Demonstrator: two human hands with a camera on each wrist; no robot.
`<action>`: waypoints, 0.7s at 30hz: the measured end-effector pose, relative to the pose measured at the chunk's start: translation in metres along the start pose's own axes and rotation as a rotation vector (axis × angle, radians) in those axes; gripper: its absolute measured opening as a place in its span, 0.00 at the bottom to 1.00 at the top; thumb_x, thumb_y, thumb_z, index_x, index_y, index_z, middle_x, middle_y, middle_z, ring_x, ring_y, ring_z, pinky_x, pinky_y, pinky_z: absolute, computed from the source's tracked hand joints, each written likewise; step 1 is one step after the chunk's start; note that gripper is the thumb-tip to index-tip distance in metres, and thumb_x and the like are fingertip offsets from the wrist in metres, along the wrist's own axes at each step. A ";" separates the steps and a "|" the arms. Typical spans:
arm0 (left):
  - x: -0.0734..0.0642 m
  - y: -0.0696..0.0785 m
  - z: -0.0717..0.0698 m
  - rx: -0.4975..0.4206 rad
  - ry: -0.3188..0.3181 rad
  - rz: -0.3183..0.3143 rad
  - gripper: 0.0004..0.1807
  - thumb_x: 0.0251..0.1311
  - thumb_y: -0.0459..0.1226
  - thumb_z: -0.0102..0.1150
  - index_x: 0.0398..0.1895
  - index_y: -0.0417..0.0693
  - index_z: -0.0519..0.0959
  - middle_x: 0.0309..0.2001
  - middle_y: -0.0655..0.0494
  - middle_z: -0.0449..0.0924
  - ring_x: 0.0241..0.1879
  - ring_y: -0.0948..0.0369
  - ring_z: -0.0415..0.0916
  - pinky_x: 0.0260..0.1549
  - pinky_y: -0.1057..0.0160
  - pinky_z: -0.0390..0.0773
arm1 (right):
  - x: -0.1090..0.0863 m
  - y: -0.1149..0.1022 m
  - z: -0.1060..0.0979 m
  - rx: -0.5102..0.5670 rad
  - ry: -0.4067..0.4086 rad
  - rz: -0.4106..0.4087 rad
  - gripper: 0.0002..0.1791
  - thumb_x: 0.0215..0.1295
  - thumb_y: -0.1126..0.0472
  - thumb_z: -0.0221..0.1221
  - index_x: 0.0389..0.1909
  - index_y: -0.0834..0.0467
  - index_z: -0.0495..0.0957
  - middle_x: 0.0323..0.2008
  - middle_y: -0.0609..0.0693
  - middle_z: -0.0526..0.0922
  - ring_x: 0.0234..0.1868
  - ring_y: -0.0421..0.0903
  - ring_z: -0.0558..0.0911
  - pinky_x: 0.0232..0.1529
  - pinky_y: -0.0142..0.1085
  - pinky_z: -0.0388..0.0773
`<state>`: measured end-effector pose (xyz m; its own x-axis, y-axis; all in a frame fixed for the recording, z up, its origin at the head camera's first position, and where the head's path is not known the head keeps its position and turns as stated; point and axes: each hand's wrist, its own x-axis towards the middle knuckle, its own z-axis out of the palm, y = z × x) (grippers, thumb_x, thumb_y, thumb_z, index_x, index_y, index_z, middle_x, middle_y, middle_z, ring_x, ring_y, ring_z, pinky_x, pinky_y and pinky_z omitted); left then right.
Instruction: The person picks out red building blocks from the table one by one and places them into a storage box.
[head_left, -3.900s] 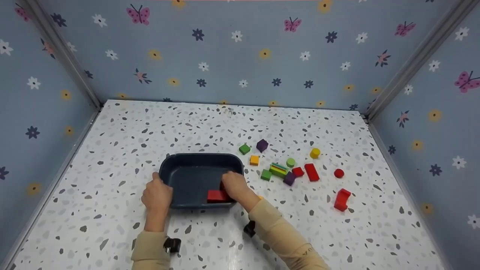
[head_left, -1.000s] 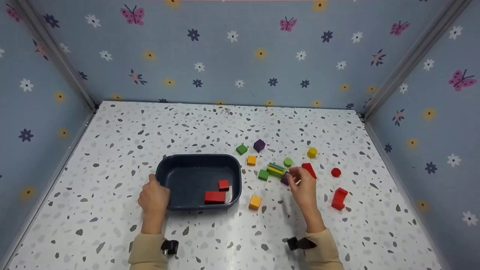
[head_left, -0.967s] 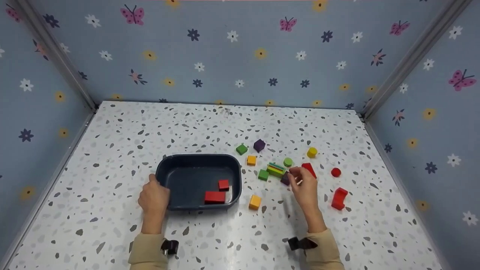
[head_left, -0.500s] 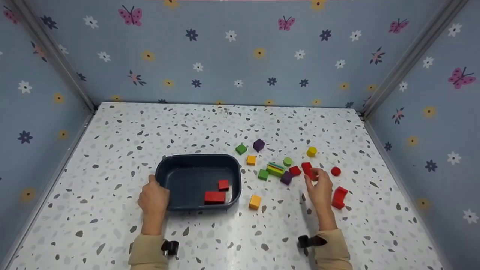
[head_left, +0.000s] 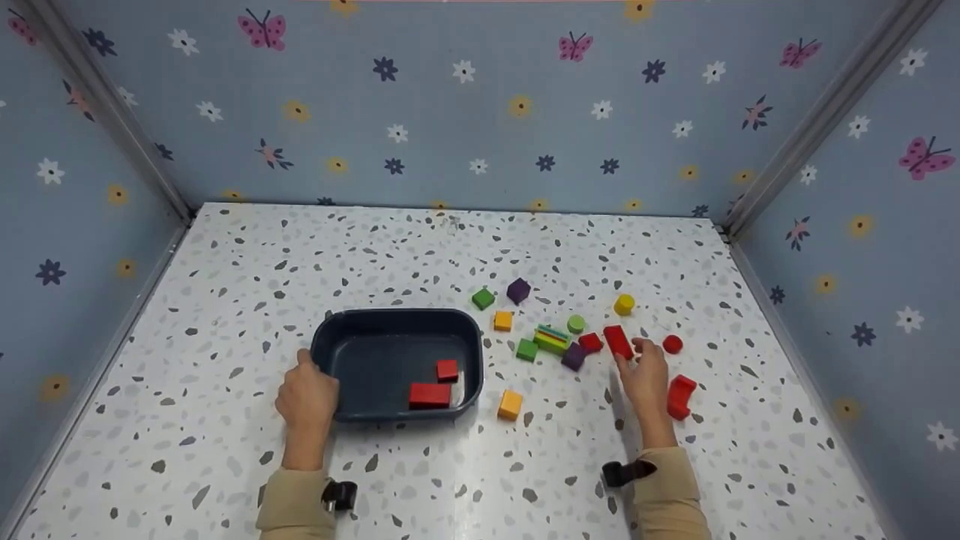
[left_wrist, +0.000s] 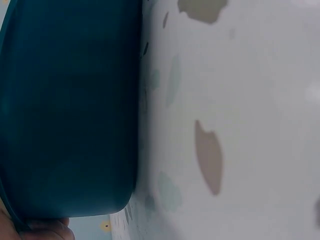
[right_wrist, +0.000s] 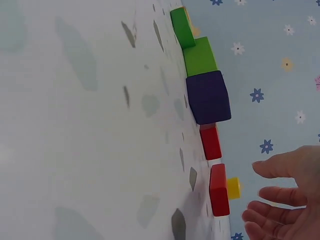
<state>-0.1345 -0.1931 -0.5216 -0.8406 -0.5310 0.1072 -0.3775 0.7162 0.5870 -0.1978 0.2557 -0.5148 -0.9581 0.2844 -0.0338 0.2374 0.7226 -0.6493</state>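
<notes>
My left hand point(head_left: 306, 394) grips the left rim of a dark blue rectangular tub point(head_left: 397, 414); in the left wrist view its curled fingers point(left_wrist: 50, 230) show at the rim. Inside the tub, a red oblong block point(head_left: 430, 395) and a small red block point(head_left: 447, 370) lie in the front right corner. My right hand point(head_left: 646, 379) hovers just beside another red oblong block point(head_left: 616, 342) on the table. Its thumb and fingers stand apart with nothing between them in the right wrist view, close to that red block point(right_wrist: 219, 190).
Left of the right hand lie a red block point(head_left: 590, 343), purple cube point(head_left: 574, 356), striped green block point(head_left: 552, 340) and green cube point(head_left: 526, 349). A red ball-like piece point(head_left: 673, 344) and red arch point(head_left: 681, 397) lie to its right. An orange block point(head_left: 510, 405) sits beside the tub.
My right hand has left the small red block in the tub and moved right, past the purple cube, to the red oblong block. The left hand keeps its grip on the rim.
</notes>
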 end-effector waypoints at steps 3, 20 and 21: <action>0.000 0.000 0.000 0.002 -0.009 -0.007 0.17 0.45 0.28 0.48 0.43 0.34 0.66 0.28 0.28 0.74 0.25 0.35 0.72 0.18 0.43 0.66 | 0.005 0.000 0.001 -0.026 -0.026 0.013 0.25 0.60 0.63 0.54 0.56 0.67 0.62 0.50 0.63 0.66 0.48 0.55 0.69 0.50 0.45 0.66; 0.001 0.000 0.000 0.003 -0.005 0.003 0.16 0.45 0.26 0.47 0.42 0.33 0.67 0.27 0.28 0.74 0.23 0.36 0.73 0.16 0.44 0.66 | 0.026 0.003 0.012 -0.144 -0.137 0.038 0.32 0.59 0.59 0.55 0.60 0.70 0.55 0.58 0.67 0.58 0.57 0.58 0.62 0.57 0.47 0.57; 0.001 0.000 0.000 0.002 -0.002 0.003 0.17 0.45 0.27 0.47 0.42 0.33 0.67 0.27 0.28 0.74 0.23 0.36 0.73 0.16 0.44 0.66 | 0.027 0.002 0.012 -0.149 -0.145 0.041 0.32 0.59 0.58 0.55 0.60 0.70 0.55 0.59 0.67 0.58 0.57 0.58 0.62 0.57 0.47 0.57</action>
<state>-0.1349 -0.1936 -0.5217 -0.8424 -0.5280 0.1075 -0.3759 0.7189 0.5847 -0.2248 0.2573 -0.5262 -0.9577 0.2297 -0.1734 0.2872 0.8005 -0.5260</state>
